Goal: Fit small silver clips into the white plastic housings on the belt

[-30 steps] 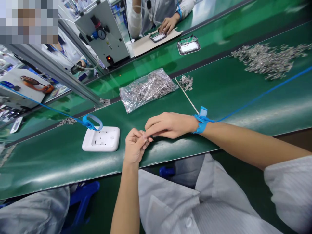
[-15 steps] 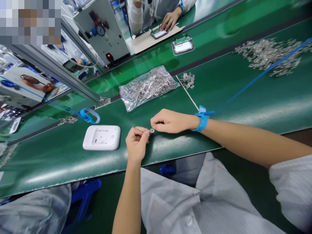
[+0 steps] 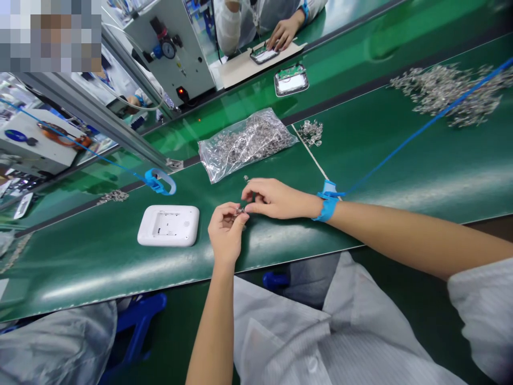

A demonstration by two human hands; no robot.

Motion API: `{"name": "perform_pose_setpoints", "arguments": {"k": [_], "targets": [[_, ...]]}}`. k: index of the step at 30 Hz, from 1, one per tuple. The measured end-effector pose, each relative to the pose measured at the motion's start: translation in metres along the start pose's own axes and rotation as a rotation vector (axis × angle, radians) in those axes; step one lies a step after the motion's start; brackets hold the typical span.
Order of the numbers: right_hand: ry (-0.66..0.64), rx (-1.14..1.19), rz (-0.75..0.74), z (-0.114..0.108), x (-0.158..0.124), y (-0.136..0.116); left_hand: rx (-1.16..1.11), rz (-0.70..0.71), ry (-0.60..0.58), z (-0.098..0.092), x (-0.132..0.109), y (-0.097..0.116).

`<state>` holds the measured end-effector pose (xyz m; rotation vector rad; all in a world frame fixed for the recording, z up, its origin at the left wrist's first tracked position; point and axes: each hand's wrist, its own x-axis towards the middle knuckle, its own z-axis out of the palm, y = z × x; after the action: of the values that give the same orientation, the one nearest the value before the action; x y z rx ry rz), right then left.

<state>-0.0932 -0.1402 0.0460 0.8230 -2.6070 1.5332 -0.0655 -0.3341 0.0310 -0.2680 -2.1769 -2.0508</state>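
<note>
My left hand point(image 3: 225, 231) and my right hand point(image 3: 272, 198) meet fingertip to fingertip above the green belt point(image 3: 360, 160). Both pinch a small metal part point(image 3: 240, 211) between them. My right wrist wears a blue strap point(image 3: 326, 200) with a blue cord running off to the upper right. A white plastic housing point(image 3: 169, 225) lies flat on the belt to the left of my left hand. One tiny metal piece point(image 3: 246, 178) lies on the belt just beyond my right hand.
A clear bag of metal parts point(image 3: 244, 143) lies beyond my hands, a small heap point(image 3: 311, 132) to its right and a large loose pile point(image 3: 449, 91) at far right. Across the belt another person's hand point(image 3: 282, 35) works on a device; a grey machine point(image 3: 168, 48) stands nearby.
My hands drew a little apart and came together again, both shifting slightly away from me. The view tilted a bit; the white housing has stayed in place.
</note>
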Motion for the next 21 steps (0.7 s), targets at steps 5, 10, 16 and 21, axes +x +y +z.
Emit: {"name": "perform_pose_setpoints", "arguments": {"k": [5, 10, 16, 21], "targets": [[-0.064, 0.247, 0.073, 0.008, -0.002, -0.004, 0.042, 0.041, -0.093, -0.002, -0.002, -0.004], [-0.036, 0.284, 0.079, 0.003, -0.001, -0.002, 0.01, 0.013, -0.143, -0.003, -0.002, -0.004], [-0.055, 0.486, 0.092, 0.002, 0.002, 0.003, 0.074, -0.007, -0.072, -0.001, -0.002, -0.003], [-0.072, 0.669, 0.155, 0.004, 0.003, 0.006, 0.106, -0.018, -0.036, -0.001, -0.003, -0.001]]}}
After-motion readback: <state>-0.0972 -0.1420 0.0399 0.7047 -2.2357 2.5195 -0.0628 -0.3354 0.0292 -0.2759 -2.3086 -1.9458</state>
